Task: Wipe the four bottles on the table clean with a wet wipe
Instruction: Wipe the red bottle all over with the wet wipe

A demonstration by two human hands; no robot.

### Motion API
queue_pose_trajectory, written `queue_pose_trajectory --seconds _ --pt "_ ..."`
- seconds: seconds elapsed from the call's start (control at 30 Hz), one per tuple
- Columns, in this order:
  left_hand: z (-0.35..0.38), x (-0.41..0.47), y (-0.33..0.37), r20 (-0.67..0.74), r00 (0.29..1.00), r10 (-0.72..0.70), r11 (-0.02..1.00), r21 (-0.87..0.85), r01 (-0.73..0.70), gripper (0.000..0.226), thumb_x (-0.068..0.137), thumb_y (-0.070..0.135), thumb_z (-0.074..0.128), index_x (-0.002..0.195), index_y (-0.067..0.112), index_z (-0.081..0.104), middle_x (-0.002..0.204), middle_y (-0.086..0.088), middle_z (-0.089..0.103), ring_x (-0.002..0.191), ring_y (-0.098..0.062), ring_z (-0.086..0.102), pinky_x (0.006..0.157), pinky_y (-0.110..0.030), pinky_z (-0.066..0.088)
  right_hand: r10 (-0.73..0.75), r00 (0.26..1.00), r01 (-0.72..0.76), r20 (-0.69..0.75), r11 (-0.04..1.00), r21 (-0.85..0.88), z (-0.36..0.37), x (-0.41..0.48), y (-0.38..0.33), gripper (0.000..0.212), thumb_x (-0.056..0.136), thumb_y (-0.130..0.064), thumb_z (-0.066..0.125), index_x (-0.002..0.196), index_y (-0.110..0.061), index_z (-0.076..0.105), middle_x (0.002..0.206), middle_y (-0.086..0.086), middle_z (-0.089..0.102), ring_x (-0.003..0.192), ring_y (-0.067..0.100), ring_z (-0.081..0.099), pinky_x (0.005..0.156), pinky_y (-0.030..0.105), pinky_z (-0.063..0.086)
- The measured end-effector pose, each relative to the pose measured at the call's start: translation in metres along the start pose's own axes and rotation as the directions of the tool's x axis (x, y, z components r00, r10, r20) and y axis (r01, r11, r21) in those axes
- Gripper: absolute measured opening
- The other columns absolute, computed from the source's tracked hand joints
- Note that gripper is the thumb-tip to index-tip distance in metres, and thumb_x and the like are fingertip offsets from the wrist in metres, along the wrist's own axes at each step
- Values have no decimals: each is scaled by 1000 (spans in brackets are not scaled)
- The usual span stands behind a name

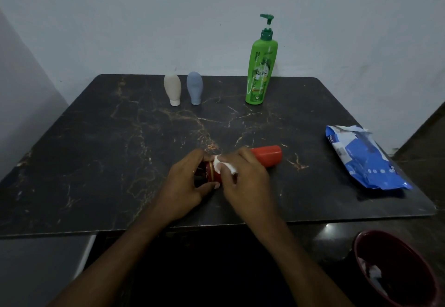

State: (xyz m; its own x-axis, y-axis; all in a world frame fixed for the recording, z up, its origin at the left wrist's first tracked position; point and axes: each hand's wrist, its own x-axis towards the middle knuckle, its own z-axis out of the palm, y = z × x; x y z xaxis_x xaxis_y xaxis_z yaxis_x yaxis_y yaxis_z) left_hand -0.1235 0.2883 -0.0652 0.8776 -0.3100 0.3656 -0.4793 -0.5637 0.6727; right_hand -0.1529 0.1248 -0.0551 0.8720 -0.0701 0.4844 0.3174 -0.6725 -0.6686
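Holding the red bottle (267, 156) sideways near the front of the desk (96, 162), my left grip (190, 186) curls round its dark end, while my right grip (245, 179) pinches a white wet wipe (221, 164) against its middle. At the far edge, the beige squeeze bottle (172, 88) and blue-grey squeeze bottle (195, 87) stand cap-down just beside each other. The green pump bottle (261, 70) is upright to their right. A blue wipes pack (363, 159) lies at the right.

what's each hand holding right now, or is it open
Left hand: grips the red bottle.
Right hand: holds the wet wipe against that bottle.
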Motion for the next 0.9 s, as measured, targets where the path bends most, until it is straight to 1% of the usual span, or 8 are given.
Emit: queue_pose_trajectory --seconds 0.1,0.2,0.3,0.43,0.6,0.73,0.83,0.9 --pt "0 0 -2 -10 1000 -7 1000 30 8 53 72 19 92 115 23 62 109 19 62 100 1 62 87 -15 51 133 990 -135 -50 991 -26 -19 7 30 16 94 -15 64 109 -20 70 110 -7 61 91 0 56 79 3 43" --pt "0 0 -2 -2 1000 0 999 36 0 54 72 23 91 118 23 62 112 20 61 102 2 61 88 -17 51 271 952 -267 -143 962 48 -40 13 63 15 94 -18 66 109 -21 68 108 -3 65 90 -1 59 76 13 49" --pt "0 0 -2 0 1000 2 999 32 -2 54 72 23 91 118 24 61 113 21 61 102 1 62 89 -19 53 353 913 -347 -205 936 64 -43 13 74 17 94 -18 66 111 -22 66 107 -4 64 89 -4 58 70 5 41" --pt "1 0 -4 -1 1000 -5 999 32 5 55 72 22 91 117 27 60 112 15 63 101 -3 63 88 -25 56 211 961 -197 -179 976 96 -17 4 41 17 91 -12 67 104 -23 69 107 -8 64 94 2 61 85 18 52" --pt "1 0 -5 -1 1000 -7 1000 3 7 55 71 17 92 115 26 61 112 16 64 101 -4 65 89 -29 58 -49 999 50 -9 993 108 -3 -9 17 17 90 -7 67 105 -15 73 108 -5 64 96 5 62 87 17 49" --pt "0 0 -4 8 1000 -2 1000 28 2 55 73 22 91 118 27 60 115 16 62 105 -1 62 91 -28 56 158 977 -145 -143 985 97 -35 5 53 16 91 -12 69 99 -26 70 100 -9 67 89 -6 61 79 10 48" --pt "0 -1 -5 15 1000 24 999 44 -24 55 75 23 90 120 27 59 118 14 62 106 -2 61 91 -25 54 314 928 -287 -202 946 150 -55 10 75 20 92 -27 69 90 -45 61 92 -18 65 88 -5 61 76 15 49" --pt "1 -1 -5 11 999 52 997 60 -53 54 76 20 89 119 27 57 117 14 61 106 0 60 89 -19 51 346 918 -312 -193 932 186 -57 9 81 17 92 -31 70 89 -46 62 91 -14 68 85 0 65 77 24 54"
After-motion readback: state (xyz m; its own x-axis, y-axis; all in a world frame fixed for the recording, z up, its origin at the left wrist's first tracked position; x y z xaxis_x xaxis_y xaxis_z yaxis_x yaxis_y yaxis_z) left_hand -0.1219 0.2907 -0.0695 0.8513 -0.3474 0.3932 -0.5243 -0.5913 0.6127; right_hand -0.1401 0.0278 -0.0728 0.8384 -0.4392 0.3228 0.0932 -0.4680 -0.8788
